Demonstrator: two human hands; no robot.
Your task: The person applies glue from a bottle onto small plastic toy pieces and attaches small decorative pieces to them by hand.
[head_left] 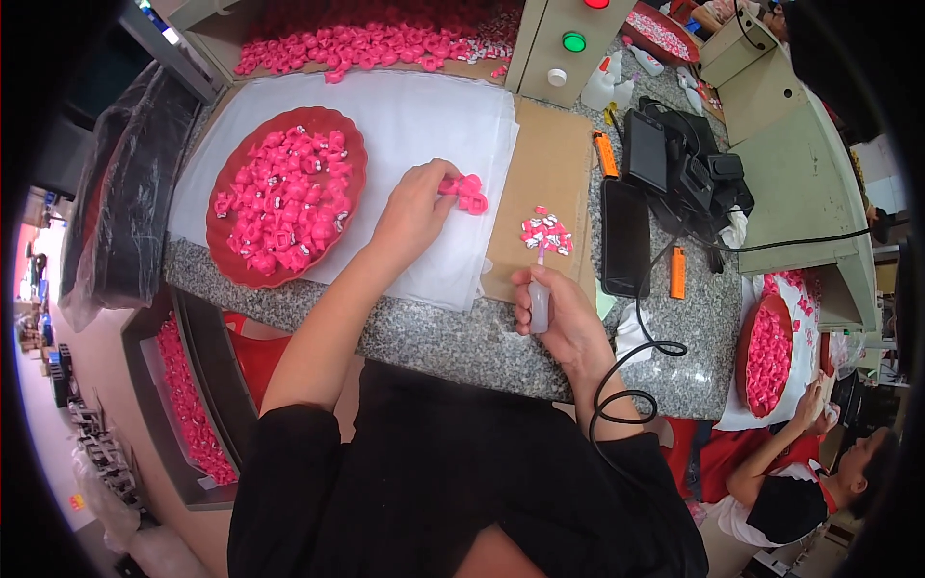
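My left hand (414, 212) reaches over the white sheet (434, 116), its thumb and fingers closed on a small pink plastic piece (468, 195); other pink pieces may lie beside it, but I cannot tell them apart. My right hand (568, 313) is wrapped round a translucent squeeze bottle (540, 306) with a thin nozzle. The nozzle points away from me, its tip at the near edge of a small heap of pink-and-white bits (546, 231) on brown cardboard (540, 154). Left of my left hand, a red scalloped tray (220, 241) holds many pink pieces.
A large pile of pink pieces (366, 43) fills the bay at the back. To the right lie a black phone (624, 236), orange lighters (677, 273), a black cable (665, 345) and black gear (689, 164). At far right a co-worker (790, 491) sits near another tray (768, 356).
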